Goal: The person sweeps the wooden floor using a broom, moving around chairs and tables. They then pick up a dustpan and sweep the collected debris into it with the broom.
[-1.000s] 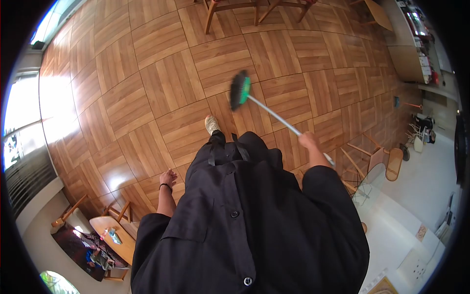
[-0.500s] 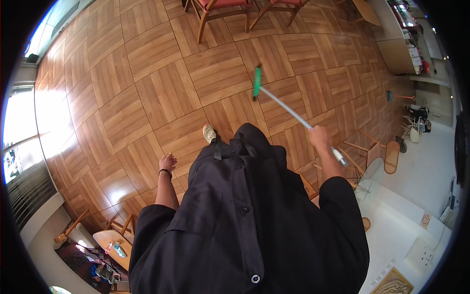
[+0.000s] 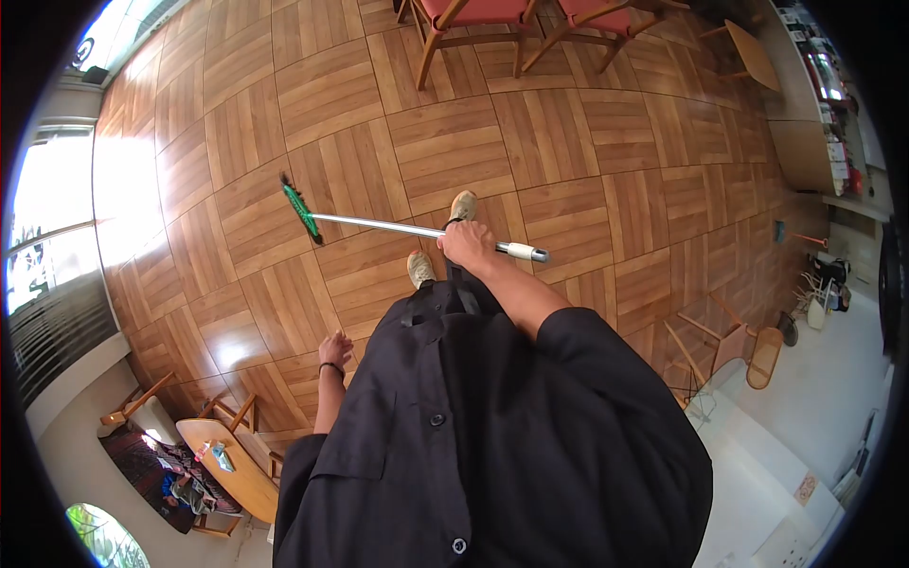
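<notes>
My right hand [image 3: 468,244] is wrapped round the pale metal handle of a broom [image 3: 374,223], near its white-gripped end. The handle crosses in front of my body, and the broom's green head [image 3: 299,210] with dark bristles is at the wood-patterned floor [image 3: 445,142] ahead on the left. Beside my left hip hangs my left hand [image 3: 336,349], empty, its fingers loosely bent and apart. A dark band circles that wrist. Both my shoes show, the right one [image 3: 464,204] farther forward than the left.
Wooden chairs with red seats [image 3: 478,11] stand ahead. On the left, windows [image 3: 47,199] throw glare onto the floor. A small wooden table [image 3: 241,464] with items on it is at lower left. Wooden furniture [image 3: 720,348] and a glass-edged white surface [image 3: 757,454] are on the right.
My right hand has swung the broom from the right across to the left, its head now left of my feet. My right shoe has come into view ahead. The left hand still hangs empty.
</notes>
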`<action>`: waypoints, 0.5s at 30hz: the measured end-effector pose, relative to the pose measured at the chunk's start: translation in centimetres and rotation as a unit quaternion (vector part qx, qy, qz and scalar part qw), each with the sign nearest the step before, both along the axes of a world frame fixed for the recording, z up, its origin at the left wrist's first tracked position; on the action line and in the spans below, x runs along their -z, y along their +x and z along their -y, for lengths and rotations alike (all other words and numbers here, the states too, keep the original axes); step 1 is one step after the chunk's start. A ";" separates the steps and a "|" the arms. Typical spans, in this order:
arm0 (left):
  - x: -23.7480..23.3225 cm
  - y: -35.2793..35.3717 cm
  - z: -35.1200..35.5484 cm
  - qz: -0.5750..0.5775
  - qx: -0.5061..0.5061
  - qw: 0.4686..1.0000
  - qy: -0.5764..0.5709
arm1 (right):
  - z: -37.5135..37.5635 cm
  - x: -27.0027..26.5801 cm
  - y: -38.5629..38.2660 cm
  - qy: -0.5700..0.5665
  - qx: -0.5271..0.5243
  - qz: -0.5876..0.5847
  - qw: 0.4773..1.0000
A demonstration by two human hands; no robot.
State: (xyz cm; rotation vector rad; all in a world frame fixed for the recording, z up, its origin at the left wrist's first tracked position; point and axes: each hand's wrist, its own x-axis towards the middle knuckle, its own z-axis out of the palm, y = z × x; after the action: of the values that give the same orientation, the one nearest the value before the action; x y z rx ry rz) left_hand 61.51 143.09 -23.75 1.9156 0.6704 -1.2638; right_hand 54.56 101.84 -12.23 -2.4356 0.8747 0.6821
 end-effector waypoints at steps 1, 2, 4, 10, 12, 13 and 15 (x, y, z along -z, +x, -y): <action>-0.1 -0.1 -0.4 0.009 0.035 0.999 0.003 | 1.1 1.4 -0.5 0.000 0.010 0.001 1.000; -0.3 -0.4 -0.5 0.014 0.070 0.997 0.007 | 2.7 2.7 -1.2 0.000 0.022 0.003 1.000; -0.9 -0.8 0.3 0.013 0.109 0.994 0.016 | 6.6 3.0 -3.7 -0.001 0.087 -0.037 0.995; -2.2 1.8 6.9 -0.001 0.161 0.986 0.029 | 22.8 0.8 -19.1 -0.013 0.280 -0.198 0.939; -2.2 4.0 10.4 0.009 0.182 0.983 0.025 | 27.6 -1.0 -23.8 -0.042 0.322 -0.230 0.917; -2.1 5.4 12.3 0.018 0.190 0.981 0.022 | 29.5 -1.9 -25.3 -0.076 0.338 -0.242 0.906; -2.6 8.2 16.8 0.038 0.157 0.987 0.014 | 32.6 -2.8 -26.6 -0.148 0.347 -0.236 0.895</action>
State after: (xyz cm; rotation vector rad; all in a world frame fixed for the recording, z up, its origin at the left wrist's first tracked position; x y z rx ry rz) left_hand 69.70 126.30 -21.12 2.1404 0.3569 -1.3675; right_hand 27.98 69.29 -9.41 -1.9614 2.0367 0.9063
